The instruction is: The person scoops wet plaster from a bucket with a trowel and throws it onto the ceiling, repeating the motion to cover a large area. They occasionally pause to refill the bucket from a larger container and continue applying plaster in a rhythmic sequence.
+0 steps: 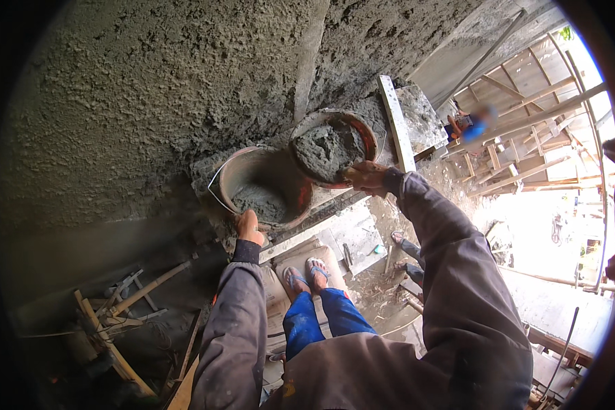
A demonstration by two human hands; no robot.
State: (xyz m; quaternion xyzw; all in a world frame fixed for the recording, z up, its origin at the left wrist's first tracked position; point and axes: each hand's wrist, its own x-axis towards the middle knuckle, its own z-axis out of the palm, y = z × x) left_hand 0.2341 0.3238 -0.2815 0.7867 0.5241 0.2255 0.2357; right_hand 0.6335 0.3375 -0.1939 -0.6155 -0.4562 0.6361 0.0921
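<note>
From far away, I am seeing a big, bumpy gray wall [143, 89]. Bright light [543, 222] is shining by wooden beams [536, 99] on the right.

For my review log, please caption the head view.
Left hand at the rim of one mortar bucket, right hand at a fuller bucket, beside a rough-plastered wall.

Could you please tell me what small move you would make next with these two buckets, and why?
Perhaps tip the right bucket slightly toward the left bucket: the right one looks fuller of grey mix, the left shows less, low inside. The two stand close together, with the right hand at the fuller one's rim and the left hand by the other's.
</note>
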